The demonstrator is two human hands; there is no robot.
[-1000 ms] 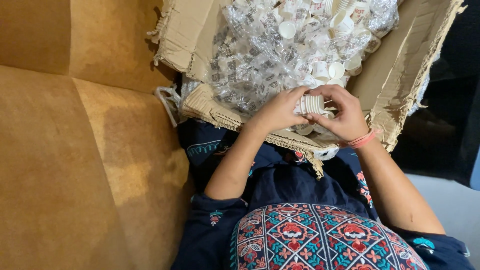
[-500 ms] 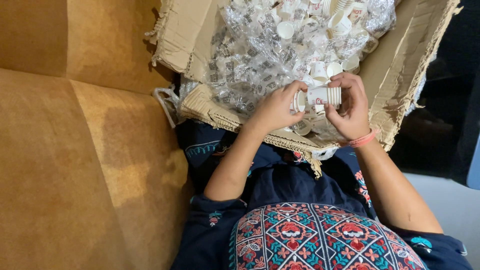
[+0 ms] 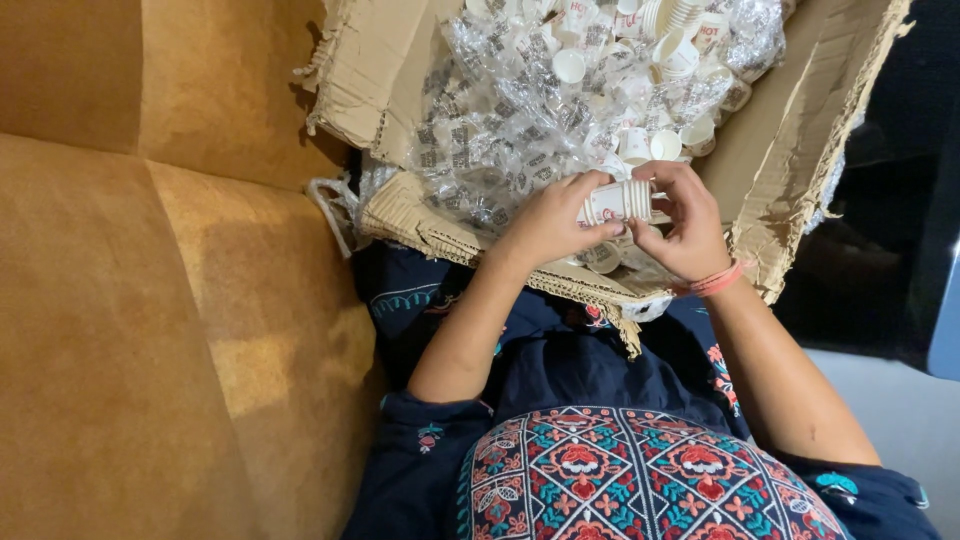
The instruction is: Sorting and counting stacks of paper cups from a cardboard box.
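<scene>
A short stack of small white paper cups (image 3: 622,202) lies sideways between both hands, just above the near edge of a torn cardboard box (image 3: 400,215). My left hand (image 3: 548,222) grips the stack's left end from below. At the stack's right end my right hand (image 3: 690,225), with an orange band at the wrist, has its fingers curled around the rim. The box holds several loose white paper cups (image 3: 668,50) and clear printed plastic wrap (image 3: 500,120).
The box rests on my lap against a tan cushioned seat (image 3: 150,330) that fills the left side. My dark blue embroidered clothing (image 3: 620,470) is below. To the right lie a dark gap and a pale floor (image 3: 900,400).
The stack of cups has risen slightly and turned more sideways between the hands. My right hand's fingers have shifted along its right end.
</scene>
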